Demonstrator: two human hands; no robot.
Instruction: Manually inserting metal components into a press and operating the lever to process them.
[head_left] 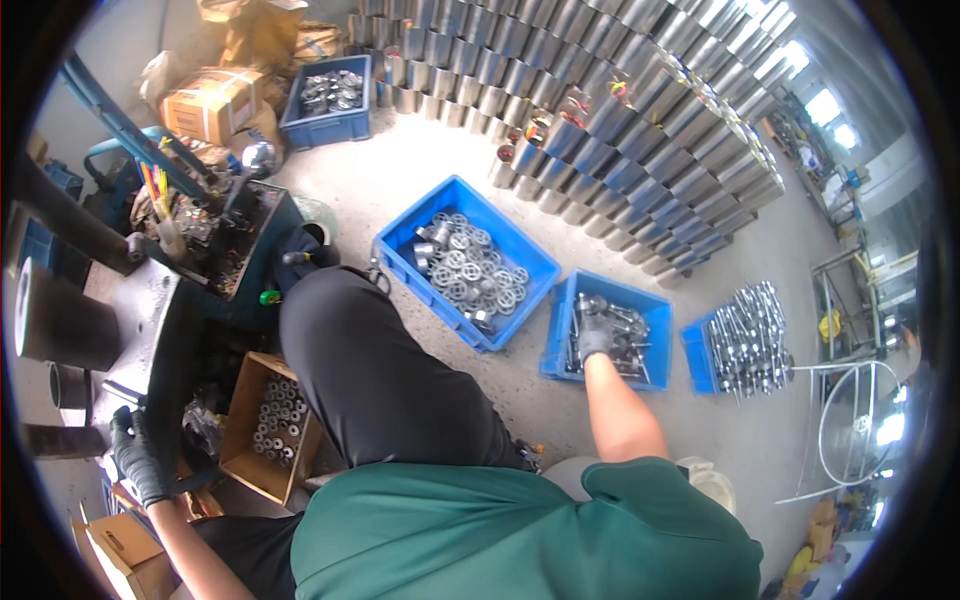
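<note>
- Blue crates: four on the floor; the middle crate [655, 310] holds metal rods.
- Right hand [597, 335], gloved, reaches inside it, fingers closed on a rod [628, 330].
- Left hand [135, 455], gloved, fingers curled against the dark machine [150, 320].

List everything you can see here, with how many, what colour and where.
Blue crates: four, blue, on the floor; all hold metal parts.
Wheel-shaped parts: many, silver, in the big centre crate.
Long rods: many, silver, in the rightmost crate.
Metal cylinders: many, silver, stacked at the top.
Cardboard box: one, brown, lower left, holding small rings.
Machine: one, dark, at left.
Left hand: black glove, resting on the machine.
Right hand: grey glove, among metal parts in the middle crate.
</note>
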